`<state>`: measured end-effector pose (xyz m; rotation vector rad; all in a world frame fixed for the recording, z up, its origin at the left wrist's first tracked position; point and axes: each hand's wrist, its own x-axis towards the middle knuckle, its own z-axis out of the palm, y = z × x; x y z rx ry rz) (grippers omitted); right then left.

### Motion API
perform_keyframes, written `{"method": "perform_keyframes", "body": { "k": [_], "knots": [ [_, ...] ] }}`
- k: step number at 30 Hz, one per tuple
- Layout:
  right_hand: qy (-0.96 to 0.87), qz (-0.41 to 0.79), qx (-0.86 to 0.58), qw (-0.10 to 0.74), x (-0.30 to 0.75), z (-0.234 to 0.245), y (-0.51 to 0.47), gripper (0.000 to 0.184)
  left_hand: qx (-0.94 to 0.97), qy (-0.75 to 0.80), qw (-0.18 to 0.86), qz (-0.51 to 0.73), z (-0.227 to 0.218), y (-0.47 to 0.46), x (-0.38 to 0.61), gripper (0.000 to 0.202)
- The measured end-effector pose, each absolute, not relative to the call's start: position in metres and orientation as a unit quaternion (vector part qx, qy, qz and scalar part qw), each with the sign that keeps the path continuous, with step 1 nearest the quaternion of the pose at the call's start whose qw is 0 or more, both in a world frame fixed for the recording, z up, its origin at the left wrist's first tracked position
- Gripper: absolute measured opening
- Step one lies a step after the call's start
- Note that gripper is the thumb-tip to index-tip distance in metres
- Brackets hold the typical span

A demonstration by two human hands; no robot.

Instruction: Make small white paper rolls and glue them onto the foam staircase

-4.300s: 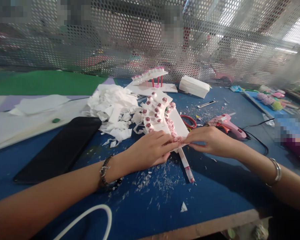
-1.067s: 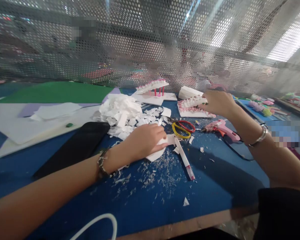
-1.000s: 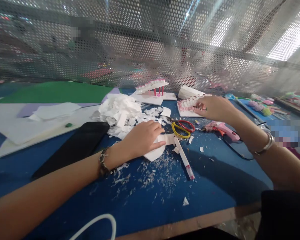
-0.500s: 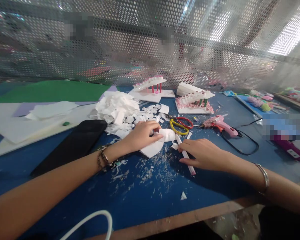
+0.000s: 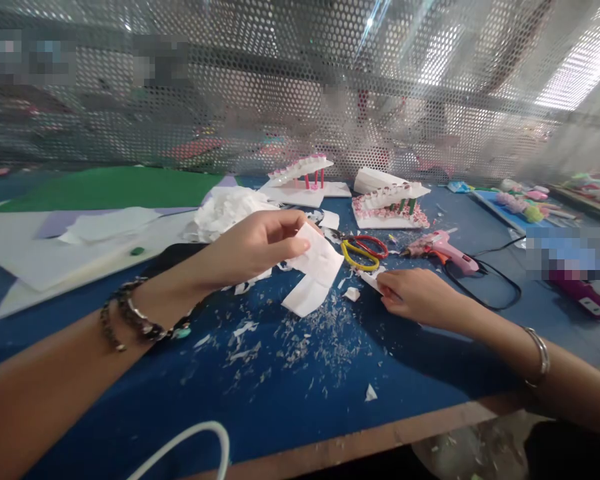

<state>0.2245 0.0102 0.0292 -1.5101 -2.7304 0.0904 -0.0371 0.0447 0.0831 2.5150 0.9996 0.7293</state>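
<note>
My left hand (image 5: 253,245) is raised above the blue table (image 5: 290,393) and pinches a white foam sheet piece (image 5: 314,268) that hangs from its fingers. My right hand (image 5: 414,297) rests on the table to the right, fingers curled on a small white strip (image 5: 371,279) at its fingertips. Just beyond lie red and yellow scissors (image 5: 364,251) and a pink glue gun (image 5: 440,245). Two white tiered foam models with pink trim stand further back, one (image 5: 390,205) on the right and one (image 5: 300,177) behind it to the left.
A pile of white foam scraps (image 5: 227,208) and a black flat object (image 5: 173,257) lie to the left. White, purple and green sheets (image 5: 80,220) cover the far left. Fine white shavings litter the table. A perforated metal screen (image 5: 300,100) closes the back. A white cord (image 5: 190,443) loops at the front edge.
My right hand set the decorated foam model down at the back right and came back to the table near the strip. My left hand lifted the white foam piece off the table.
</note>
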Motion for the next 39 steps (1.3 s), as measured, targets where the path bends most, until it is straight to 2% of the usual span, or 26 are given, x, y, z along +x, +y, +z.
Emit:
{"method": "perform_keyframes", "body": {
  "k": [3,6,8,9,10,12,14,15,19,23,27,29,31,35,37,39],
  "knots": [
    [-0.884,0.045,-0.458,0.082,0.222,0.030,0.009,0.019,0.863,0.299,0.318,0.256,0.082,0.039,-0.035,0.024],
    [-0.899,0.126,-0.353,0.225,0.216,0.034,0.005,0.048,0.860,0.278,0.343,0.255,0.080,0.033,-0.032,0.027],
    [-0.899,0.191,-0.284,0.272,0.210,0.037,0.001,0.063,0.857,0.270,0.351,0.264,0.081,0.027,-0.029,0.021],
    [-0.898,0.220,-0.260,0.278,0.207,0.038,-0.002,0.065,0.851,0.265,0.364,0.271,0.082,0.024,-0.028,0.017],
    [-0.896,0.246,-0.240,0.280,0.205,0.040,-0.005,0.061,0.842,0.262,0.381,0.278,0.084,0.021,-0.026,0.012],
    [-0.891,0.283,-0.208,0.288,0.200,0.042,-0.011,0.040,0.826,0.259,0.408,0.291,0.089,0.015,-0.023,0.008],
    [-0.880,0.308,-0.195,0.306,0.199,0.044,-0.016,0.018,0.819,0.268,0.403,0.309,0.096,0.010,-0.022,0.008],
    [-0.869,0.322,-0.203,0.316,0.200,0.045,-0.018,0.014,0.816,0.279,0.390,0.324,0.099,0.008,-0.023,0.008],
    [-0.796,0.405,-0.291,0.342,0.214,0.049,-0.017,0.017,0.806,0.328,0.318,0.376,0.107,0.002,-0.032,0.008],
    [-0.747,0.451,-0.343,0.349,0.229,0.050,-0.008,0.019,0.831,0.365,0.237,0.346,0.097,-0.001,-0.046,0.010],
    [-0.767,0.369,-0.369,0.375,0.233,0.042,-0.001,0.020,0.868,0.365,0.191,0.278,0.078,0.000,-0.058,0.011],
    [-0.814,0.254,-0.354,0.385,0.232,0.038,-0.001,0.016,0.886,0.370,0.163,0.226,0.070,0.002,-0.064,0.007],
    [-0.873,0.093,-0.292,0.379,0.232,0.034,-0.002,0.011,0.917,0.339,0.091,0.191,0.061,0.004,-0.068,0.015],
    [-0.946,-0.187,-0.139,0.226,0.232,0.031,-0.005,0.021,0.963,0.221,-0.023,0.153,0.044,0.008,-0.068,0.020],
    [-0.950,-0.244,-0.129,0.145,0.231,0.031,-0.003,0.025,0.970,0.187,-0.065,0.143,0.036,0.006,-0.065,0.025],
    [-0.951,-0.250,-0.154,0.096,0.230,0.032,0.000,0.026,0.973,0.168,-0.088,0.132,0.031,0.003,-0.060,0.026]
  ]
}}
